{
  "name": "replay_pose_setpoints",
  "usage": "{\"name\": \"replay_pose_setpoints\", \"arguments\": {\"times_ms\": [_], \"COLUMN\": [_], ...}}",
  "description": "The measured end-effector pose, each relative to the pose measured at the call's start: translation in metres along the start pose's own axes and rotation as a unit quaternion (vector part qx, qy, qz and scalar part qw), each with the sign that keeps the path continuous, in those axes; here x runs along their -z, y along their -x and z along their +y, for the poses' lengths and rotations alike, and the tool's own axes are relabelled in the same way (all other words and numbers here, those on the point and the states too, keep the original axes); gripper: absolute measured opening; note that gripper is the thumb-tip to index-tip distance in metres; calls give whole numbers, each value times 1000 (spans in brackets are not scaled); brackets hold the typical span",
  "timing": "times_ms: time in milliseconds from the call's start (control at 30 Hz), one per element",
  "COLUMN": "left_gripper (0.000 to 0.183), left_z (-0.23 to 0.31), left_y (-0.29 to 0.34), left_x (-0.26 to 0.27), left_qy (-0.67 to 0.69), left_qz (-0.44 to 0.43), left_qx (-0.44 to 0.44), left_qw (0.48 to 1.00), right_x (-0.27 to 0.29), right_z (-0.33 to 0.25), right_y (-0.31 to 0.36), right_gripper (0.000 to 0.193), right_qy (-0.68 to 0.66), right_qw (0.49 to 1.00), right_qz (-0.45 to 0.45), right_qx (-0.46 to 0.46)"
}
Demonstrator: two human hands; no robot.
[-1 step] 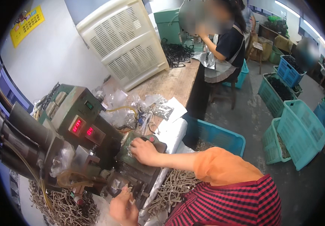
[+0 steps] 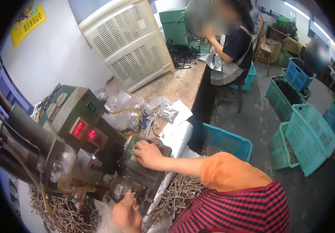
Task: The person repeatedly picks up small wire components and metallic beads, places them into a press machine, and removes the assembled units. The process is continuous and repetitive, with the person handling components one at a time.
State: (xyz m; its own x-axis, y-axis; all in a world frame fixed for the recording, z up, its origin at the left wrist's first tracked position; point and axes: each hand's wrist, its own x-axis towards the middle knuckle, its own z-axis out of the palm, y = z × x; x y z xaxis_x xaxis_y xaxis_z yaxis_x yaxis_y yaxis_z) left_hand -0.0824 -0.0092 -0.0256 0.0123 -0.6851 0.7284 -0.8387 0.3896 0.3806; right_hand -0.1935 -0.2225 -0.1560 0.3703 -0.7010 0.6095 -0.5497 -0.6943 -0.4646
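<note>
My right hand (image 2: 148,155) rests on a dark green block (image 2: 128,157) with tiny shiny bits on it. Its fingers are bent down and their tips are partly hidden, so what they pinch cannot be made out. Beside them sits a red button (image 2: 156,142). Lower down, my left hand (image 2: 126,215) pinches a small pale bent piece (image 2: 133,195) at the metal fixture (image 2: 119,189) of the machine. Over that fixture stands the green machine housing (image 2: 80,112), with two lit red displays.
Heaps of greyish bent pieces lie left (image 2: 64,211) and right (image 2: 179,194) of the fixture. Plastic bags (image 2: 128,120) clutter the bench behind. A cream crate (image 2: 130,46) leans there. A blue bin (image 2: 229,141) and teal crates (image 2: 315,136) stand right; a co-worker (image 2: 235,50) sits beyond.
</note>
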Motion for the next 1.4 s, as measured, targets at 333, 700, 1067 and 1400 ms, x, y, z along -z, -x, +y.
{"name": "replay_pose_setpoints", "arguments": {"times_ms": [333, 700, 1067, 1400], "left_gripper": [25, 18, 22, 14], "left_z": [-17, -55, -335, -200], "left_y": [1, 82, 59, 149], "left_x": [17, 30, -9, 59], "left_qy": [-33, -263, -352, -350], "left_qz": [-50, 253, 35, -20], "left_qx": [-55, 133, 464, 420], "left_qw": [997, 921, 812, 837], "right_x": [24, 39, 37, 105], "right_z": [-7, 15, -33, -45], "right_y": [-8, 16, -9, 14], "right_gripper": [21, 11, 16, 15], "right_qy": [51, -256, -202, -271], "right_qw": [969, 952, 965, 953], "right_qz": [-106, -59, -119, -123], "right_qx": [219, -155, -116, -63]}}
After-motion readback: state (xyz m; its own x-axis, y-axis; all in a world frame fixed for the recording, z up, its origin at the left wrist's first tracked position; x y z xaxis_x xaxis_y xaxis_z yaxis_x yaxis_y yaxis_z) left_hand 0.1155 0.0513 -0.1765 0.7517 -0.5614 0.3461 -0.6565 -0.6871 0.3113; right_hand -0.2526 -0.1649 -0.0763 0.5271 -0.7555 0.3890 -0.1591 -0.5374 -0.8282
